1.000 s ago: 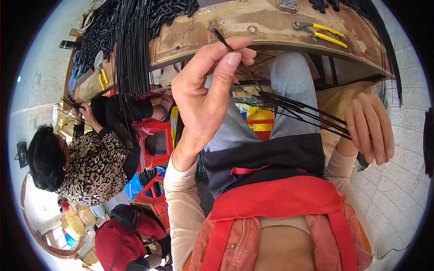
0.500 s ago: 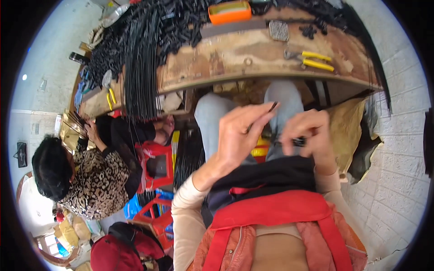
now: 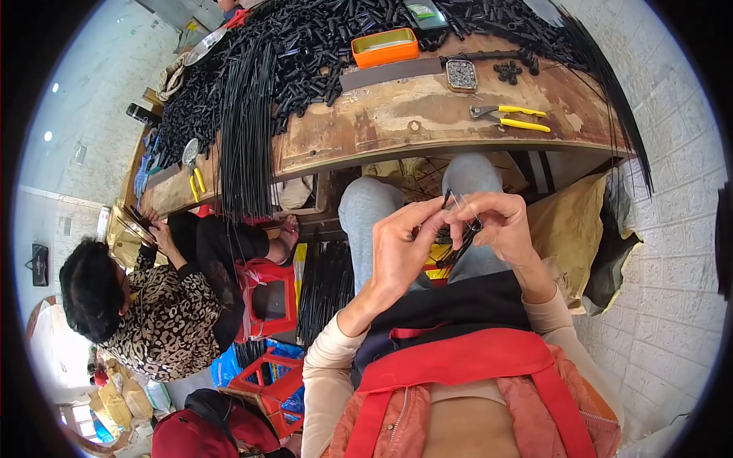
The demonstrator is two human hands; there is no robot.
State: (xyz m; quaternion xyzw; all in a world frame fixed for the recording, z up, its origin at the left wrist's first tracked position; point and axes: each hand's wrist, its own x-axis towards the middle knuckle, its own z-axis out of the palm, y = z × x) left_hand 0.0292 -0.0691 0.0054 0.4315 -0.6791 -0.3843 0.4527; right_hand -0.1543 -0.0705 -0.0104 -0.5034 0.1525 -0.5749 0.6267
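Note:
Above my lap, both hands meet at their fingertips. My left hand (image 3: 403, 243) is closed in a pinch on a thin black rod (image 3: 447, 198), whose dark tip stands up past the fingers. Closed too, my right hand (image 3: 500, 227) pinches a thin silvery pin (image 3: 456, 199) beside that tip. Small black pieces (image 3: 475, 227) show under the curled right fingers, partly hidden by them. Whether the pin touches the rod I cannot tell. More thin black rods (image 3: 460, 252) lie below the hands, over my lap.
On the wooden table (image 3: 366, 122) ahead lie yellow-handled pliers (image 3: 519, 118), a small tin of metal bits (image 3: 461, 75), an orange box (image 3: 385, 55), heaped black tubes (image 3: 313, 69) and a bundle of black rods (image 3: 246, 137). A co-worker (image 3: 164, 313) sits at left beside a red stool (image 3: 267, 301).
My right hand has moved up and left to meet my left hand, its fingertips now at the black rod. The silvery pin now shows between them. The view has shifted slightly.

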